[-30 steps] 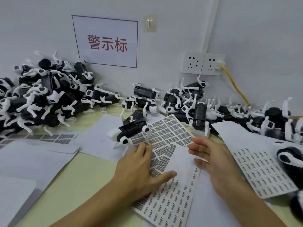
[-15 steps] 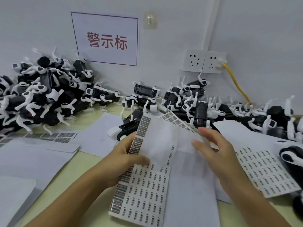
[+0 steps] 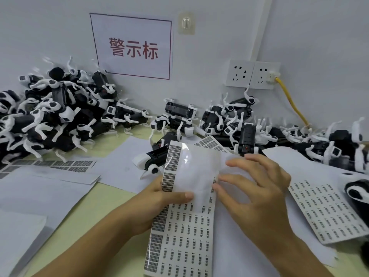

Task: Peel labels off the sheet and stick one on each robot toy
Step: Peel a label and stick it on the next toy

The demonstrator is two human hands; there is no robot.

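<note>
Left hand [image 3: 159, 198] pinches the label sheet [image 3: 183, 232] at its edge, thumb on top, lifting its upper half off the table [image 3: 111, 198]. I see my right hand [image 3: 257, 194] spread loose, fingertips touching that sheet. 1 robot toy [image 3: 153, 158] lies just behind it.

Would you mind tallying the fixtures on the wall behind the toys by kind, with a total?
Sign with red characters: 1
Clear hook: 1
Power sockets: 2
Yellow cable, plugged into the right-hand socket: 1
Total: 5
</note>
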